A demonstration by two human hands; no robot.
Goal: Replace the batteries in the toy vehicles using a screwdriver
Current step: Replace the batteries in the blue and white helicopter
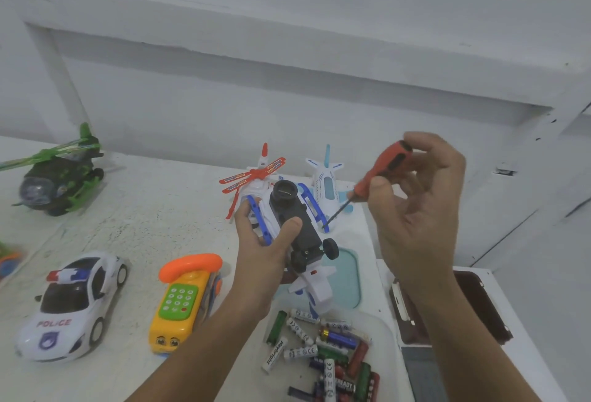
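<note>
White plastic helicopter, upturned: light, rotor fragile; left hand grips body, right hand pinches orange screwdriver.

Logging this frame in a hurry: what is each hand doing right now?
Left hand: holding the upturned helicopter.
Right hand: holding the screwdriver.

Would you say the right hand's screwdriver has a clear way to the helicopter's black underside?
Probably yes: the left hand holds the helicopter belly-up, its thumb covers only part of the black base, and the screwdriver in the right hand points toward it with nothing between.
</note>
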